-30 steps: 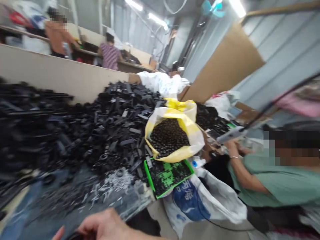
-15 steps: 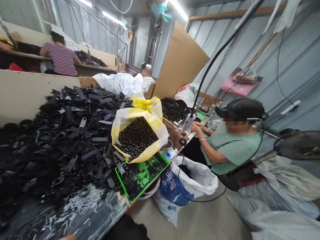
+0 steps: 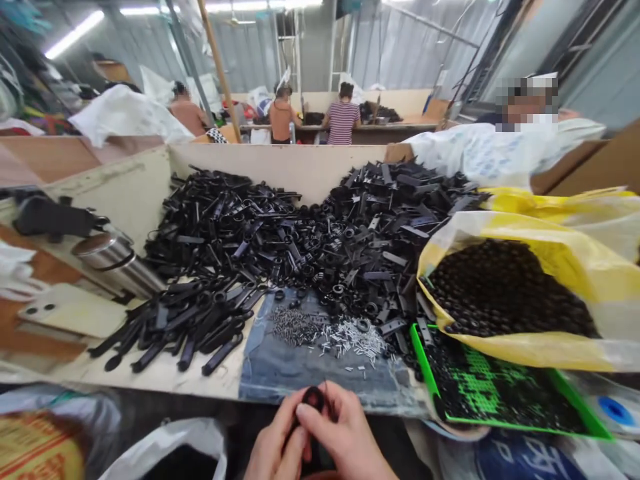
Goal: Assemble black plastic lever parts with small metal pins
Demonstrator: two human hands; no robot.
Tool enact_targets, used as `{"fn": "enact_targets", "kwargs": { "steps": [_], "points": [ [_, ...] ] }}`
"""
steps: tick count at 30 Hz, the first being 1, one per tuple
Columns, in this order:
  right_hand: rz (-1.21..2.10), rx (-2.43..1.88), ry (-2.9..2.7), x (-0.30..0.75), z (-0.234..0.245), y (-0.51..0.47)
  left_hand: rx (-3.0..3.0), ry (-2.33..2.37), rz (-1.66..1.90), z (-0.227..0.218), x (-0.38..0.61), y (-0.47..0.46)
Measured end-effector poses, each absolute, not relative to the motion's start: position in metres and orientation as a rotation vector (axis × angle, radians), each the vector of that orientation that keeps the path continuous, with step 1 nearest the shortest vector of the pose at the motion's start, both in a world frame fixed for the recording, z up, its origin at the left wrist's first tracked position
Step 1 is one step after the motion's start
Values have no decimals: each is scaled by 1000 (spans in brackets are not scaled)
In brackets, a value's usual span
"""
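Observation:
Just in front of the table's near edge, my left hand [image 3: 278, 437] and my right hand [image 3: 351, 432] come together around a small black round plastic part [image 3: 313, 397]. Fingers of both hands are closed on it, and its lower portion is hidden behind them. Beyond my fingertips a dark cloth [image 3: 290, 372] covers the table edge. On the cloth lie a heap of silvery pins [image 3: 357, 339] and a heap of small dark screw-like pieces [image 3: 293, 325]. A large pile of black plastic parts [image 3: 280, 233] rises behind. Long black handle-shaped pieces [image 3: 195, 320] are spread to the left.
At right, a yellow-white sack [image 3: 540, 347] of black beads stands by a green tray [image 3: 505, 421] of tiny black pieces. A steel flask [image 3: 117, 263] and a pale phone [image 3: 75, 312] lie left. A white sack [image 3: 215, 433] stands below. Several people work behind the partition [image 3: 280, 163].
My view has swung left, from the neighbouring worker at the right to the table in front of me. Both my hands now show, together on the black part.

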State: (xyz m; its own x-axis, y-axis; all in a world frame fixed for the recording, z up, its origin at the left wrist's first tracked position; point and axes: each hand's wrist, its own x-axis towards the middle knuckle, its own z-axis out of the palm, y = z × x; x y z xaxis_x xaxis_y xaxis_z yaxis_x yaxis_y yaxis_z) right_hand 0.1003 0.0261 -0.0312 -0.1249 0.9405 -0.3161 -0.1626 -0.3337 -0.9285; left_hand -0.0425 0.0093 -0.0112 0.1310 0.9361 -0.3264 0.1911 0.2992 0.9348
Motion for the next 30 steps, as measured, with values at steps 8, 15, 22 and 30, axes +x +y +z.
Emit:
{"fn": "enact_targets", "kwargs": {
  "steps": [8,15,22,30],
  "points": [
    [1789,-1099,-1052,113,-11,53,674,1101,948,-1,-31,29],
    [1677,-1313,-752,132,-20,49,544,1107,992,6,-30,35],
    [1840,-1233,-920,118,-11,62,533,1100,944,2,-32,36],
    [1892,-1286,-776,104,-9,78,363,996,918,15,-42,37]
  ]
}}
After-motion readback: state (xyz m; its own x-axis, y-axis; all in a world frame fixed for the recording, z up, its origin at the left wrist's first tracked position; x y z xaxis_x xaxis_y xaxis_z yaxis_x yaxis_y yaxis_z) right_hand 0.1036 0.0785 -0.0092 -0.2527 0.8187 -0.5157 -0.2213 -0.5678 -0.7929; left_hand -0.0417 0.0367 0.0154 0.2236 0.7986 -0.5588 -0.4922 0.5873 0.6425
